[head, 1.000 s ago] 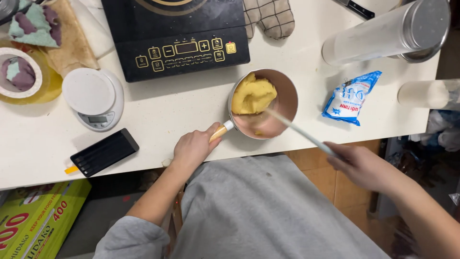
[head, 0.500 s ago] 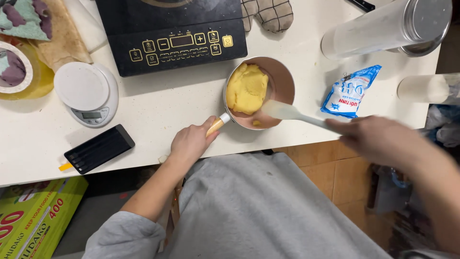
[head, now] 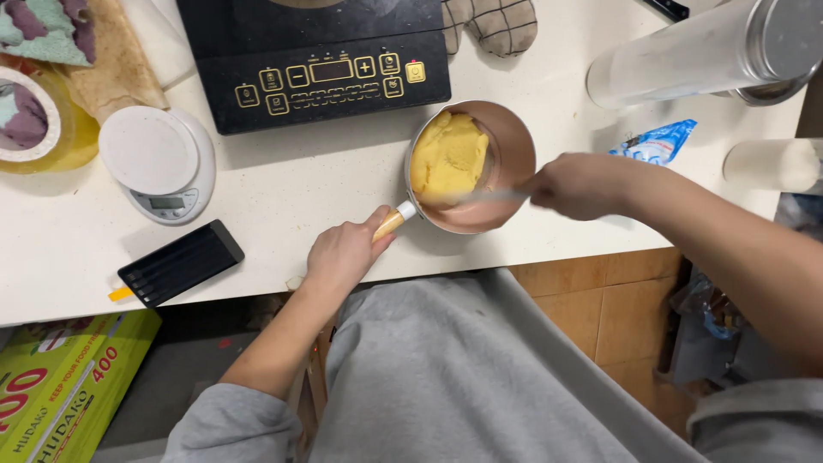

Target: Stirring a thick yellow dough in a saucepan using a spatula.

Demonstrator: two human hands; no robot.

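1. The small saucepan (head: 501, 184) stands on the white counter (head: 283, 193) near its front edge; a yellow lump of dough (head: 447, 154) fills its left half.
2. The left hand (head: 343, 254) has its fingers curled shut around the pan's wooden handle (head: 387, 225), just beyond the fingertips.
3. The right hand (head: 576, 184) is closed on a pale spatula (head: 476, 197), whose blade reaches from the fingers into the pan and touches the dough's lower edge.
4. Just past the right knuckles lies a blue-and-white crinkled packet (head: 658, 142); farther out rests a tall frosted cylinder with a metal lid (head: 711, 53), lying on its side.
5. Beyond the pan sits a black induction cooker (head: 321, 60) with gold button markings, and a checked oven mitt (head: 495, 24) beside it.
6. Left of the left hand lies a flat black rectangle with an orange tab (head: 178, 263); farther off, a round white kitchen scale (head: 159, 163).
7. Below the counter, well left of the left arm, is a long green-and-yellow box with red print (head: 60, 377).
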